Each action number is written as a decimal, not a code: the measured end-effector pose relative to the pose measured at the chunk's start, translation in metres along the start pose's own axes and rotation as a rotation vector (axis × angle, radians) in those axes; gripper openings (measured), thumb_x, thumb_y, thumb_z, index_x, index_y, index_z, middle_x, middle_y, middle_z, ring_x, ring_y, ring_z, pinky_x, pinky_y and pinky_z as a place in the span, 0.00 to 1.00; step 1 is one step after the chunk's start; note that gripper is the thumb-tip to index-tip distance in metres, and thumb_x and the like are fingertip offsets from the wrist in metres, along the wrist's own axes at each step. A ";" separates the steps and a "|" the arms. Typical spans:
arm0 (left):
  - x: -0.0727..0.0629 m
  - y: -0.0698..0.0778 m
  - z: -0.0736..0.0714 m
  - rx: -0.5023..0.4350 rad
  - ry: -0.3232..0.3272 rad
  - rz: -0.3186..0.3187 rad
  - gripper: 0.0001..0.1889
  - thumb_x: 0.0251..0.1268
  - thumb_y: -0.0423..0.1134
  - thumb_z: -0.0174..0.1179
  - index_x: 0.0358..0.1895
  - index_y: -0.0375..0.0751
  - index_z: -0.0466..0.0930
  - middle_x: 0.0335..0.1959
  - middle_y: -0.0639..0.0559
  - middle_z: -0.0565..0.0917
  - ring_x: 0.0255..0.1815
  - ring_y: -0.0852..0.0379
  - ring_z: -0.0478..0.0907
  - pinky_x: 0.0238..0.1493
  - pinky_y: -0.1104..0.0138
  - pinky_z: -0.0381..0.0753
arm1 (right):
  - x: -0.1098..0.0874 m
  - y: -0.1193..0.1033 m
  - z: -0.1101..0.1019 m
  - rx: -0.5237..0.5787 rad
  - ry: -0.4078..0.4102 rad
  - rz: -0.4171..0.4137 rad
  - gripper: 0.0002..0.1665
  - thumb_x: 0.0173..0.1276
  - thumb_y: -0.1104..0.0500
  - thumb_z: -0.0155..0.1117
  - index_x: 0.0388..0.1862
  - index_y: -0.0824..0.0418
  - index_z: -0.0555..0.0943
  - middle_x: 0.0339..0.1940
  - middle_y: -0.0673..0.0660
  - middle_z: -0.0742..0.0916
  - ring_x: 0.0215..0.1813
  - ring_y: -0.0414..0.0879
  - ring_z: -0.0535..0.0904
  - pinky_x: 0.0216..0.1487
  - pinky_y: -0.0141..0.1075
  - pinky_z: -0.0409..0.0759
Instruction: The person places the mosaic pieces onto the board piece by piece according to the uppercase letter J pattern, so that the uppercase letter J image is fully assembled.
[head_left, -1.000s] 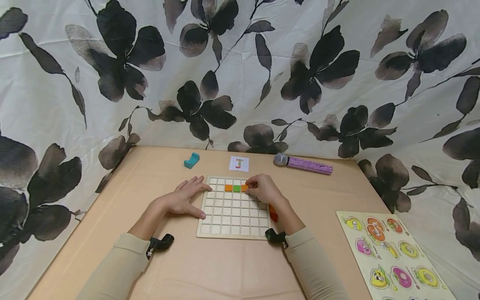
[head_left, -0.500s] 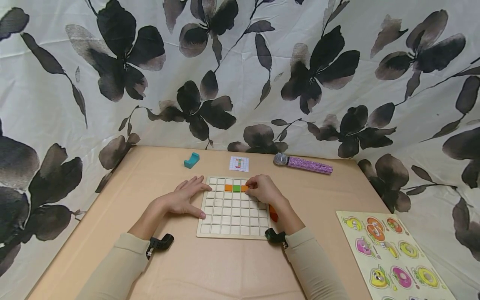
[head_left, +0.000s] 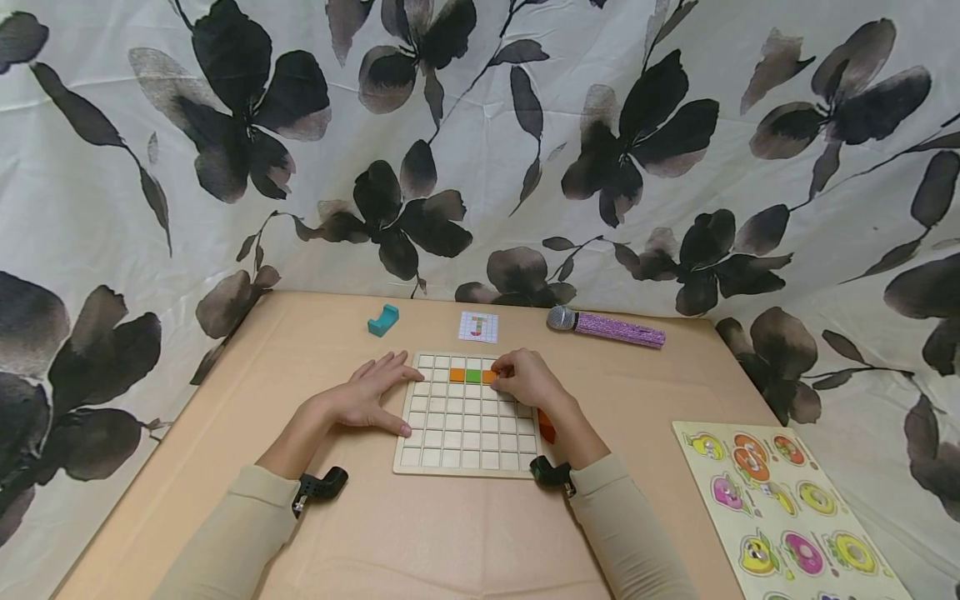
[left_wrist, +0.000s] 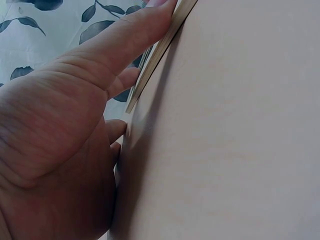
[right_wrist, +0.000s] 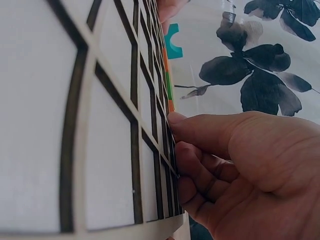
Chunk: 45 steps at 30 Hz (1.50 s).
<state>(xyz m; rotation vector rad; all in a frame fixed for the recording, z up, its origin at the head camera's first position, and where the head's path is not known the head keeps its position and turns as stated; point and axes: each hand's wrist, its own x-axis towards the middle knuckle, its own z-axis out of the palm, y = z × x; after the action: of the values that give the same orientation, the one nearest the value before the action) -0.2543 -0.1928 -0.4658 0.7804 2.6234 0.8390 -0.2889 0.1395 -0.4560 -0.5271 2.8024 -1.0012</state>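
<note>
A pale wooden grid board (head_left: 465, 457) lies on the table between the hands. In its upper rows sit an orange tile (head_left: 457, 376), a green tile (head_left: 473, 377) and a second orange tile (head_left: 488, 376). My right hand (head_left: 529, 382) pinches the second orange tile at its right side; in the right wrist view its thumb touches that tile and the other fingers curl by the board. My left hand (head_left: 367, 398) is spread along the board's left side, index finger at the upper corner and thumb (left_wrist: 135, 35) on the edge. Red-orange pieces (head_left: 547, 427) show partly behind my right wrist.
Behind the board lie a teal curved block (head_left: 383, 321), a small card with a grid pattern (head_left: 478, 327) and a purple glittery microphone (head_left: 607, 328). A fruit-picture sheet (head_left: 772, 500) is at the right. A floral curtain (head_left: 480, 150) hangs behind the table.
</note>
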 end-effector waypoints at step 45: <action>-0.003 0.002 0.002 -0.004 0.011 0.006 0.47 0.48 0.63 0.79 0.72 0.53 0.70 0.86 0.34 0.46 0.87 0.33 0.35 0.82 0.35 0.31 | -0.032 0.027 -0.065 0.102 -0.061 -0.060 0.17 0.69 0.63 0.72 0.55 0.64 0.87 0.40 0.55 0.87 0.42 0.50 0.78 0.45 0.38 0.78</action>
<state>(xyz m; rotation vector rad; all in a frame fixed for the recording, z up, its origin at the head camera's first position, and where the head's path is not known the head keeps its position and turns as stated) -0.2505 -0.1917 -0.4660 0.7856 2.6293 0.8521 -0.2812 0.2089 -0.4227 -0.6209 2.6803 -1.1122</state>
